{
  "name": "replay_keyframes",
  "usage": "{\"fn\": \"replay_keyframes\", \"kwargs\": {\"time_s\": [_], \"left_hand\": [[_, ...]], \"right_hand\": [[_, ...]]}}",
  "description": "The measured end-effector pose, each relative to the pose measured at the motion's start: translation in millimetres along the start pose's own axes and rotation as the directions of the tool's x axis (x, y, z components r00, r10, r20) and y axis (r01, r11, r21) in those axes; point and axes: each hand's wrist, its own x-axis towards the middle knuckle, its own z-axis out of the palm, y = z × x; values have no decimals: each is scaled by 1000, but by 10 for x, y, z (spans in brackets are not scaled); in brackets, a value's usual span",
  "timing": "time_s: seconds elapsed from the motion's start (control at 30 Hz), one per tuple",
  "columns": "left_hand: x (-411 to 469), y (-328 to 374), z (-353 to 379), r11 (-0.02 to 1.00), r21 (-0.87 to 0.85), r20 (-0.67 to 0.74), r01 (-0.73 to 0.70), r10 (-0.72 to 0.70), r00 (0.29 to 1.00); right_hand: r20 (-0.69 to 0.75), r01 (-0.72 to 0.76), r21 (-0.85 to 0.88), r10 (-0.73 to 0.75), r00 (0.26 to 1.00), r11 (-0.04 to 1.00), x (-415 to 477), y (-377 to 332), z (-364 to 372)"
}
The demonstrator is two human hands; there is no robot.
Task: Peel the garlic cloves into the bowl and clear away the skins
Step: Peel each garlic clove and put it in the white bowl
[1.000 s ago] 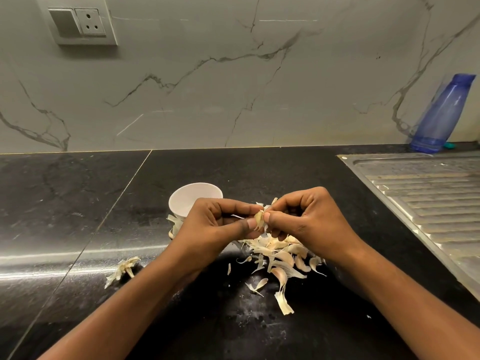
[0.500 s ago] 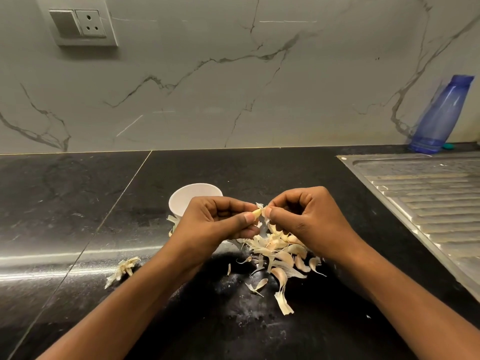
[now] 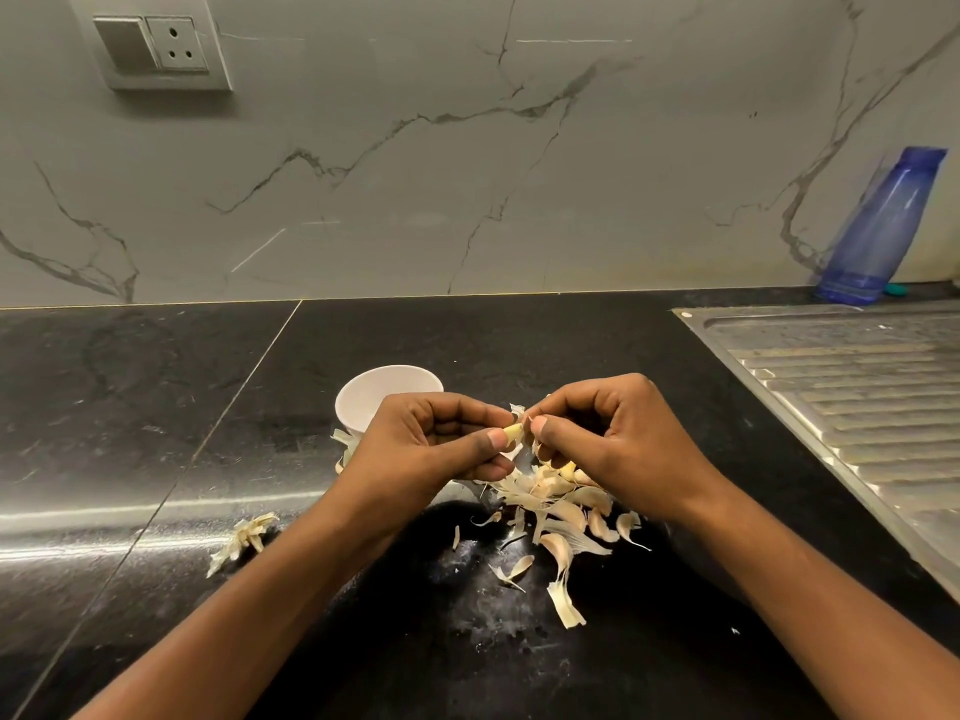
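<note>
Currently mid-peel: left hand grip pinches the garlic clove, right hand grip pinches its skin; next, probably strip it and drop the clove into the bowl far-left.

the left hand and right hand are meeting at a garlic clove, pinching it and closing the middle. the left one is covering the near rim of the white bowl, leaving it reachable from above and behind. the pile of skins is spreading under the right hand. bare counter is stretching left around a small clump of skins; the drainboard is bordering the right.
</note>
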Motion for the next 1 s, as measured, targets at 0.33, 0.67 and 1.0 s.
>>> {"fn": "replay_keyframes", "kwargs": {"time_s": [0.33, 0.67, 1.0], "left_hand": [[-24, 25, -39, 996, 74, 50, -54, 50, 997], [-16, 37, -46, 996, 41, 70, -73, 70, 995], [4, 59, -94, 990, -133, 14, -58, 60, 998]], "right_hand": [[124, -50, 75, 40, 991, 996, 1, -35, -36], [83, -98, 217, 81, 993, 971, 2, -65, -7], [-3, -116, 325, 124, 992, 938, 26, -76, -40]]}}
